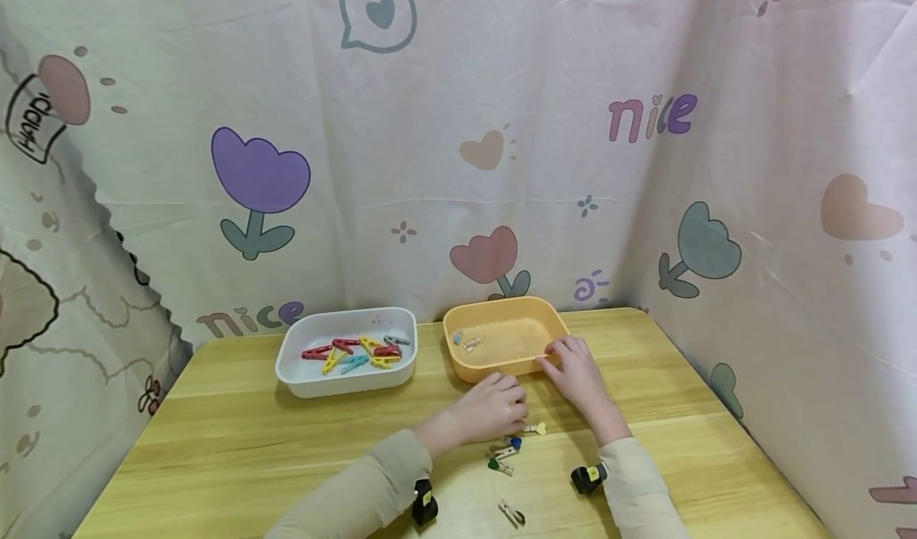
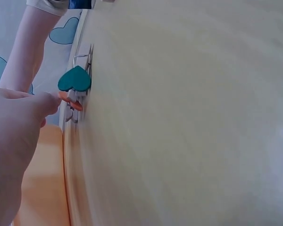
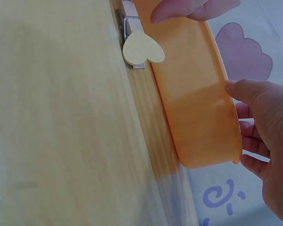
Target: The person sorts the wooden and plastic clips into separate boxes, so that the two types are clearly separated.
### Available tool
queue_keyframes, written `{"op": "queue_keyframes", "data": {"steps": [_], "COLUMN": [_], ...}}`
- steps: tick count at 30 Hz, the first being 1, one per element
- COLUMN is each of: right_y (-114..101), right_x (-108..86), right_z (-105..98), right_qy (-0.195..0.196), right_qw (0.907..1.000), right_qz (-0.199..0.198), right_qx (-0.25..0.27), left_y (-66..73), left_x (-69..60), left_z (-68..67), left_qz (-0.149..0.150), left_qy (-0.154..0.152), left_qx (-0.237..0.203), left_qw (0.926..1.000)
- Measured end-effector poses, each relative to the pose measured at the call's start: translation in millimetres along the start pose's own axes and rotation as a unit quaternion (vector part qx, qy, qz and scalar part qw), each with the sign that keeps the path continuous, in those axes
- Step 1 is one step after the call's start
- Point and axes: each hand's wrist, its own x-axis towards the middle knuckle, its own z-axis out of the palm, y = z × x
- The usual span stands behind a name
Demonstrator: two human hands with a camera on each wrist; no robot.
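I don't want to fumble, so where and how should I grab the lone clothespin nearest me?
Probably pinch the clothespin across its narrow wooden middle, coming from above: it lies by itself on the table, leaving room along both long sides.

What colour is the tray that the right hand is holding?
The tray is light orange; the right wrist view shows it best.

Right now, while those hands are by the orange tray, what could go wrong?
The right grip holds the orange tray by its rim, so a tug might tip it and spill the little pieces inside. The left grip is close to the yellow-heart clip and might knock it away.
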Motion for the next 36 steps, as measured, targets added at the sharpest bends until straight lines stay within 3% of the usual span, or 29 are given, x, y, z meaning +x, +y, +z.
{"op": "queue_keyframes", "data": {"steps": [12,24,36], "right_y": [0.1,1.8,1.2], "right_x": [-0.2,0.4,0.6], "right_z": [1.2,1.8,0.9], "right_qy": [-0.002,0.003,0.007], "right_qw": [1.0000,1.0000,0.9999], "right_qz": [0.001,-0.004,-0.008], "right_qx": [0.000,0.001,-0.001], "left_y": [4.1,1.0,-3.7], "left_x": [6.9,5.3,-3.8], "left_z": [4.2,4.6,4.4], "left_qz": [-0.001,-0.025,-0.042], "left_qy": [-0.042,-0.068,-0.057], "left_qx": [-0.013,-0.034,-0.036], "left_qw": [0.9990,0.9968,0.9969]}}
